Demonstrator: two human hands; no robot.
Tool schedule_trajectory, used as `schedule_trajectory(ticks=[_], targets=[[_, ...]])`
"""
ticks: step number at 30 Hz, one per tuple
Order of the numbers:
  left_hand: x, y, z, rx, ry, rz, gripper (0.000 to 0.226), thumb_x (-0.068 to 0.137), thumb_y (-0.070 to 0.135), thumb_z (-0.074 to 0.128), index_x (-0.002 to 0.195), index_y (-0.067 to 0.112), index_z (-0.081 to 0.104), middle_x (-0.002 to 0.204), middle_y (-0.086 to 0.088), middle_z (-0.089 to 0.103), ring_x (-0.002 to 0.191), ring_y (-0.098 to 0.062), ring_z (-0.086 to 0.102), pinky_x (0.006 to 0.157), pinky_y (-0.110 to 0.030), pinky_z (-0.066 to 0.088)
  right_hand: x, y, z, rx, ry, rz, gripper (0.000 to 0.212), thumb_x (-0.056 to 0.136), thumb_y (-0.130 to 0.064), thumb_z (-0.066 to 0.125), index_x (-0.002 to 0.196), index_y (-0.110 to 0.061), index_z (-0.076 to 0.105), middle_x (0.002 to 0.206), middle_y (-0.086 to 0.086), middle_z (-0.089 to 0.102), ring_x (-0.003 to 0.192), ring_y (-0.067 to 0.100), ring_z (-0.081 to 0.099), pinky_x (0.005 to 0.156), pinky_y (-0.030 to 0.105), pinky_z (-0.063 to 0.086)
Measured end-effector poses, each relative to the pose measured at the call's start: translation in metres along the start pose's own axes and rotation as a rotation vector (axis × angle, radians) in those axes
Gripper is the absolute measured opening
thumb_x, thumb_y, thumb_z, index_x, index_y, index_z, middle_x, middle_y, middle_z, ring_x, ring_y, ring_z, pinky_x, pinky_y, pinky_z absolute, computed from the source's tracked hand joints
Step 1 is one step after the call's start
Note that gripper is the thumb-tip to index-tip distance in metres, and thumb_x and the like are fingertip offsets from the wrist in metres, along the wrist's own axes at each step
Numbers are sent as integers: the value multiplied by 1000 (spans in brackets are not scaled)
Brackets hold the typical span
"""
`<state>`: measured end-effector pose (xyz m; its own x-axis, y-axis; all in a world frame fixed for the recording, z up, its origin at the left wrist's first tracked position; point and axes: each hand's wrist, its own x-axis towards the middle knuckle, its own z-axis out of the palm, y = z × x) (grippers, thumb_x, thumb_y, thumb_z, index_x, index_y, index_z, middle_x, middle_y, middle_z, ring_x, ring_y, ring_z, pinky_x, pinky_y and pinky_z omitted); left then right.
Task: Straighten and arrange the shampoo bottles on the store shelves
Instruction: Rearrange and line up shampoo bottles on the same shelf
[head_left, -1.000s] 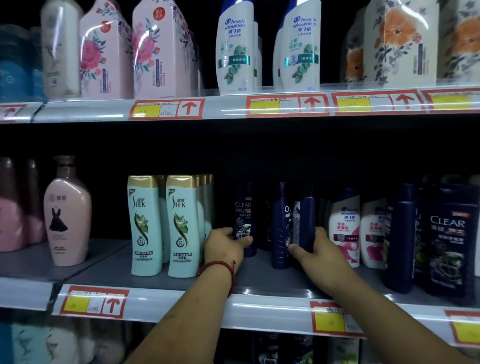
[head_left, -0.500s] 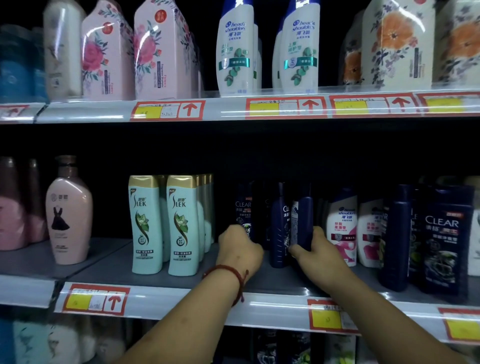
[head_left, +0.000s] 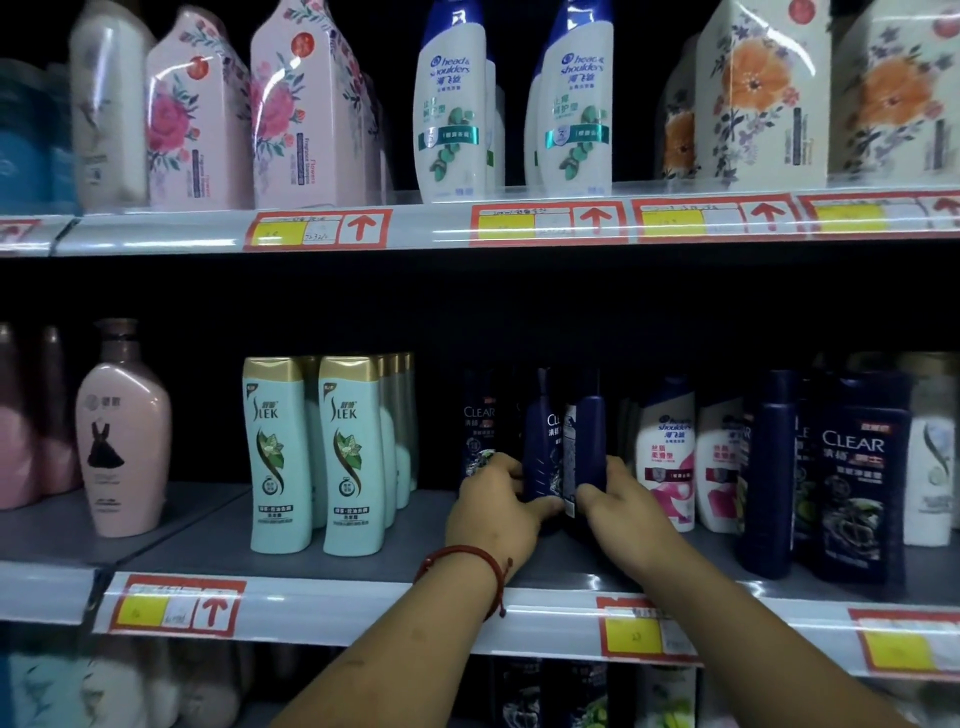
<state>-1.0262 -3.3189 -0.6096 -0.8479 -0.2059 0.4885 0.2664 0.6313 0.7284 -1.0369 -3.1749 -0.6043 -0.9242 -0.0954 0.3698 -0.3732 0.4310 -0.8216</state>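
Two dark blue Clear shampoo bottles stand skewed on the middle shelf (head_left: 322, 582): one (head_left: 540, 441) turned edge-on, the other (head_left: 589, 441) beside it on the right. My left hand (head_left: 498, 509), with a red cord on the wrist, grips the base of the left one. My right hand (head_left: 618, 501) grips the base of the right one. Another Clear bottle (head_left: 478, 426) stands behind my left hand, facing forward, its lower part hidden.
Teal Slek bottles (head_left: 306, 452) stand in rows to the left, a pink bottle (head_left: 122, 431) further left. White Head & Shoulders bottles (head_left: 670, 457) and more Clear bottles (head_left: 857, 483) crowd the right. The upper shelf holds floral boxes and white bottles (head_left: 452, 104).
My left hand has moved right, from the leftmost Clear bottle to the edge-on bottle. Both hands now close around the pair of blue bottles from either side.
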Motion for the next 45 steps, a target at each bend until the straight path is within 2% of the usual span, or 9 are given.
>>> schedule_trajectory(ticks=[5,9,13,17,27,33,36,41,45], targets=[[8,-16,-21,-4,-101,-16,26,87,23,73,112,25,68,99,11,67,97,-8,62,86,-21,47,0,1,-1,-10,-18,-20,31,95,-18,49,126,-23,49,99,-2,65,90,15,62,87,38,53],[6,-32,-32,-64,-63,-45,27,88,12,69,114,22,65,102,8,70,101,-11,66,88,-22,50,1,4,0,-16,-54,-35,48,94,-16,54,139,-25,38,104,-6,61,91,10,59,77,31,49],[1,-29,-24,75,158,-23,49,80,31,71,123,19,52,118,3,55,103,-14,59,89,-26,48,3,10,3,-98,-11,-99,61,93,-22,66,144,-23,32,121,0,63,101,16,60,85,29,48],[-2,-26,-21,120,233,-35,70,68,50,84,119,19,47,116,0,46,102,-18,55,92,-32,49,3,12,8,-282,75,-109,60,77,-52,78,116,-23,43,110,-1,61,98,20,60,85,38,53],[2,-36,-27,46,200,-56,47,79,26,79,116,14,51,110,-5,65,94,-19,64,85,-34,54,-3,7,10,-454,40,-119,41,86,-45,64,112,-20,45,111,2,50,98,22,55,86,39,51],[0,-31,-24,119,247,-34,64,73,39,83,120,13,47,117,-4,46,104,-22,53,91,-31,47,14,-1,19,-598,45,-93,56,85,-55,68,116,-11,53,113,8,59,99,27,60,84,37,53],[1,-33,-25,98,277,-31,57,74,33,85,114,13,48,115,-7,48,95,-22,55,88,-30,48,23,-10,26,-659,63,-37,59,81,-59,71,110,-10,56,105,9,65,93,29,63,79,39,56],[4,-38,-23,127,251,-25,51,77,33,81,114,8,56,116,-9,49,102,-26,57,93,-32,49,30,-8,48,-867,106,-30,66,90,-65,53,122,-7,53,123,15,61,116,35,56,94,42,48],[6,-39,-23,126,239,-32,50,77,35,81,114,7,61,115,-10,51,100,-26,59,92,-33,50,24,-8,50,-855,152,-26,61,87,-67,55,110,-11,58,109,11,65,108,33,59,87,40,50]])
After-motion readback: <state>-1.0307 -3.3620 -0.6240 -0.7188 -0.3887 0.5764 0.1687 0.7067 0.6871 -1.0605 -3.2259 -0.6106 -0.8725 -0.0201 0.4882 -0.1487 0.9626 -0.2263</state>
